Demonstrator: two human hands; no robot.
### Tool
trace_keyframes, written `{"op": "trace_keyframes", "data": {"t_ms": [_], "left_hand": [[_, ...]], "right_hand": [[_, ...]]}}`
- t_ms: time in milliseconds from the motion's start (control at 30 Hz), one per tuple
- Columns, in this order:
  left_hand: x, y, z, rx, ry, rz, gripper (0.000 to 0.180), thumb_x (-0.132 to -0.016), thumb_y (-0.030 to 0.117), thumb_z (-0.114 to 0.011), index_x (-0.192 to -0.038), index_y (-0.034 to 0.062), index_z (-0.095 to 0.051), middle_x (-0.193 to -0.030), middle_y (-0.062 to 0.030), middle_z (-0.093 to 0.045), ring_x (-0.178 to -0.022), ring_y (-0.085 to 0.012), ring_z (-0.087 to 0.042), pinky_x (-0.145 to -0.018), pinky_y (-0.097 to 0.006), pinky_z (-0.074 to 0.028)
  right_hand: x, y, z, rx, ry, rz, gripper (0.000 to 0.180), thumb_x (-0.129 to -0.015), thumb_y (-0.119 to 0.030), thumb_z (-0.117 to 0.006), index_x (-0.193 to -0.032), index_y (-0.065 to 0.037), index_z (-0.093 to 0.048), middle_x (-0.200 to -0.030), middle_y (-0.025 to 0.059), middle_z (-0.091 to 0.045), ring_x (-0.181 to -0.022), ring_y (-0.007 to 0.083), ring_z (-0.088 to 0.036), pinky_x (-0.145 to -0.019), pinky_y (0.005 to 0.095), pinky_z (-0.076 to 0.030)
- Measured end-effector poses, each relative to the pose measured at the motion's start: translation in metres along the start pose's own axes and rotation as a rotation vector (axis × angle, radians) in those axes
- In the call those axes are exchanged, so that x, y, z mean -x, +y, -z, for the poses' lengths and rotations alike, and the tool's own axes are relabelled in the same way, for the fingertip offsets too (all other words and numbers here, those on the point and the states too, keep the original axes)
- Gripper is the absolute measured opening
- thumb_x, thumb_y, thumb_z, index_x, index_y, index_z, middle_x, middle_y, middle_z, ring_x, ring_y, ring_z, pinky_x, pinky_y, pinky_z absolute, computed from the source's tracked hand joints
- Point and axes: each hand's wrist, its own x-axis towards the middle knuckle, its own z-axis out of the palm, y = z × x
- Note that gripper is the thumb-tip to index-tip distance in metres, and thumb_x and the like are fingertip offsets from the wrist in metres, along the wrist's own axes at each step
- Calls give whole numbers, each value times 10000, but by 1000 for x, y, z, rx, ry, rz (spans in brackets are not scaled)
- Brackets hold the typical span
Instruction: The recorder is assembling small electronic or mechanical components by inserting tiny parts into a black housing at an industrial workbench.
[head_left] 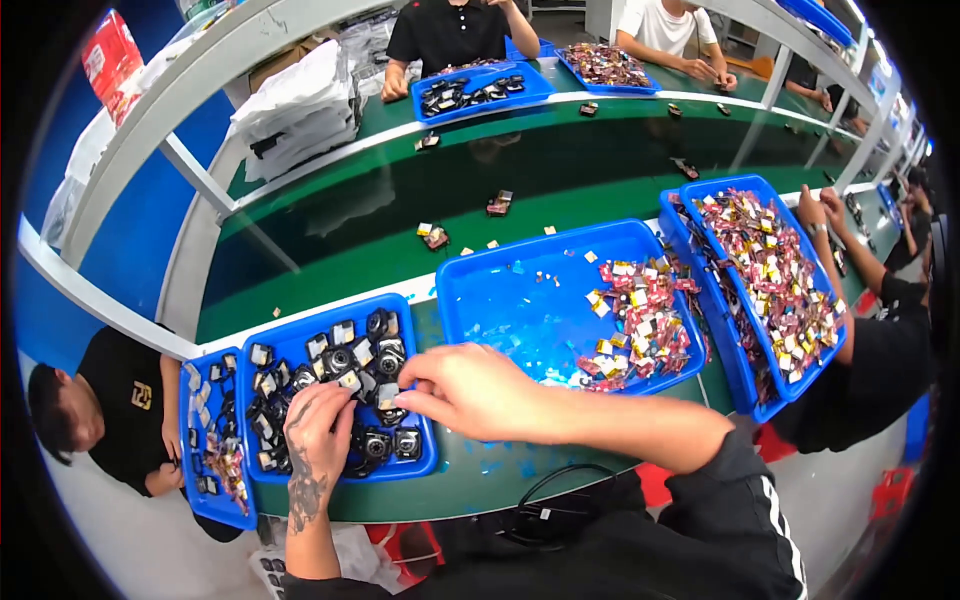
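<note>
My left hand [318, 425] rests over small black parts [345, 360] in a blue tray [300, 335] in front of me, fingers curled down among them. My right hand [462, 388] reaches across to the same tray, fingertips pinching one small black part at its right side. The parts are dark, squarish, some with silver faces. To the right stands a larger blue tray [520, 290], its right half piled with red and yellow wired pieces [640, 320].
A green conveyor belt [400, 200] runs behind the trays with a few loose pieces on it. Another blue tray [765, 265] of red and yellow pieces sits at right by a person's arm. A person sits at left beside a small tray [212, 440]. Two people work across the belt.
</note>
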Motion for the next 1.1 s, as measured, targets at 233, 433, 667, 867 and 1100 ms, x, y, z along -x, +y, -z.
{"op": "trace_keyframes", "data": {"t_ms": [233, 433, 667, 867, 1100], "left_hand": [[-36, 69, -21, 187, -11, -596, 301, -647, 63, -792, -937, 49, -712, -1004, -92, -659, -942, -267, -642, -779, -398, -548], [-36, 104, -57, 1415, -434, 662, 435, -920, 38, -604, -1310, -75, -446, -1232, -162, -573, -1010, -186, -629, -780, -281, -569], [-43, 92, -81, 1614, -304, 910, 308, -942, 32, -558, -1231, -50, -494, -1096, -210, -651, -881, -233, -686, -764, -305, -595], [-40, 92, -83, 1670, -416, 788, 365, -954, 51, -541, -1308, 22, -457, -1144, -161, -614, -944, -196, -646, -802, -298, -550], [-35, 94, -81, 1187, -411, 425, 294, -826, 215, -749, -1091, 98, -696, -1112, -77, -503, -787, -124, -566, -667, -246, -491]], "right_hand": [[43, 28, -9, -853, 242, -202, 211, -963, -96, -566, -1128, 35, -582, -978, 87, -669, -881, 124, -649, -708, 267, -561], [64, 31, -1, -622, 430, -327, 186, -941, -76, -599, -1074, 50, -635, -995, 118, -683, -798, 132, -666, -698, 275, -565], [89, 81, 66, 695, 322, -239, 180, -761, -103, -738, -910, -41, -658, -839, 146, -636, -742, 310, -647, -672, 392, -523], [88, 85, 66, 300, 286, -340, 127, -775, -6, -689, -865, -9, -599, -762, 125, -614, -697, 258, -626, -641, 356, -499], [72, 37, 40, -406, 484, -283, 95, -837, 13, -694, -897, 7, -620, -778, 8, -641, -673, 35, -566, -608, 171, -447]]}}
